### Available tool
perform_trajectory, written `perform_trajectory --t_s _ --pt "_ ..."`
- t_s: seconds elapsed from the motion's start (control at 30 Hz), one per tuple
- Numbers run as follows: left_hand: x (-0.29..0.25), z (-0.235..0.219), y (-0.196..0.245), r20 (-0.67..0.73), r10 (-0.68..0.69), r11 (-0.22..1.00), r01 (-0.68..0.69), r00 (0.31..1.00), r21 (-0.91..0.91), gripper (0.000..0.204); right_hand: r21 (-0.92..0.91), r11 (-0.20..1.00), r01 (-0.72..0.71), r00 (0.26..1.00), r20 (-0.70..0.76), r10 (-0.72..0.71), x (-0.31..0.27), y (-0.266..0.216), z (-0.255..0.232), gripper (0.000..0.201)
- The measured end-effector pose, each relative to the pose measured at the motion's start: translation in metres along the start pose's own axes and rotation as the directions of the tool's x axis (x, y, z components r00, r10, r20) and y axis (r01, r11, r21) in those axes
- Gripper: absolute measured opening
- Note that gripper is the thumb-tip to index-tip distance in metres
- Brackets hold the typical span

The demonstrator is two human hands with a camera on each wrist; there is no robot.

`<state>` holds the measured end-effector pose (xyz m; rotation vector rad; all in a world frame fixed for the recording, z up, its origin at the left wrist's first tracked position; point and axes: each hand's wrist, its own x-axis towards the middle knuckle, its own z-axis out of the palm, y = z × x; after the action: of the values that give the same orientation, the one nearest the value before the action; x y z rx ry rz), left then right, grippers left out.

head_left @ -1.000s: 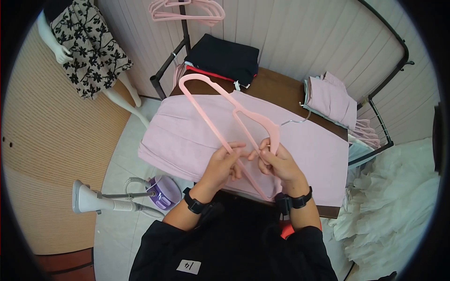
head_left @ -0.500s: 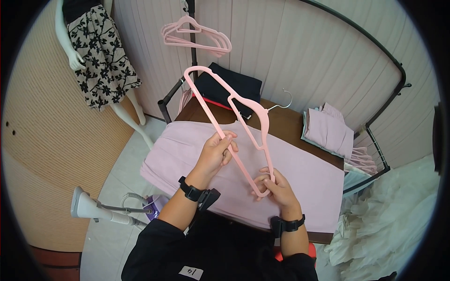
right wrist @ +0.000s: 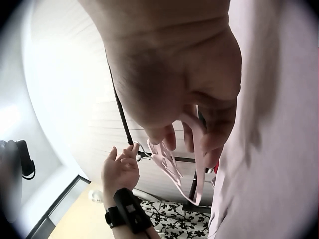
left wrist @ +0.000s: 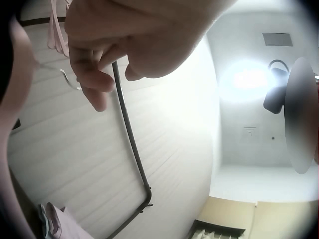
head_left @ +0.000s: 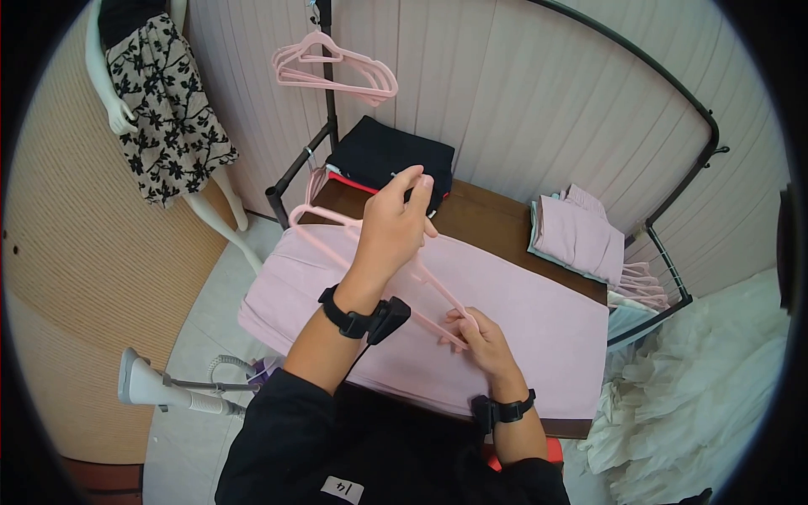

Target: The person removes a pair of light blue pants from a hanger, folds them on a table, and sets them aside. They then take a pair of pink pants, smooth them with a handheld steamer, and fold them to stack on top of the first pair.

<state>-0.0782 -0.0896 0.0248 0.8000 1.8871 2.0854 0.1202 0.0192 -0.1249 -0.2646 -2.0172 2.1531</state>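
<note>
A pink hanger (head_left: 446, 295) is held tilted above a flat pink cloth (head_left: 539, 337) that covers most of the table. Its lower right end is gripped by my right hand (head_left: 484, 341), thumb on one side and fingers on the other. My left hand (head_left: 394, 223) is raised over the hanger's middle and hides that part in the head view. In the left wrist view its fingers (left wrist: 92, 79) are loosely bent with nothing between them, and the metal hook (left wrist: 65, 74) shows just behind them.
More pink hangers (head_left: 362, 71) hang on the black rack (head_left: 330, 101). Dark folded clothes (head_left: 379, 147) and a pink folded stack (head_left: 576, 236) sit at the table's back. A garment steamer (head_left: 168, 387) and a mannequin in a floral skirt (head_left: 168, 109) stand left; white tulle (head_left: 682, 387) lies right.
My left hand let go of the hanger's long bar and rose toward its hook side. My right hand moved down to the hanger's end and keeps its grip. The hanger has tipped lower.
</note>
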Motion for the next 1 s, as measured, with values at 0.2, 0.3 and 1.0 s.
perform_trajectory --t_s 0.2,0.3,1.0 --pt "0.02 -0.004 -0.019 -0.011 0.071 0.992 -0.071 0.997 -0.103 0.029 -0.037 0.999 0.04 0.999 -0.006 -0.04 0.0 -0.005 0.0 0.027" --pt "0.024 -0.012 -0.018 0.029 0.08 0.982 -0.073 0.996 -0.176 0.024 -0.023 0.999 0.038 0.999 -0.003 -0.038 0.001 -0.004 0.004 0.026" --pt "0.022 -0.071 -0.004 0.002 0.227 0.835 -0.194 0.974 -0.514 0.041 -0.178 0.938 0.297 0.931 -0.165 -0.326 0.006 -0.032 0.029 0.043"
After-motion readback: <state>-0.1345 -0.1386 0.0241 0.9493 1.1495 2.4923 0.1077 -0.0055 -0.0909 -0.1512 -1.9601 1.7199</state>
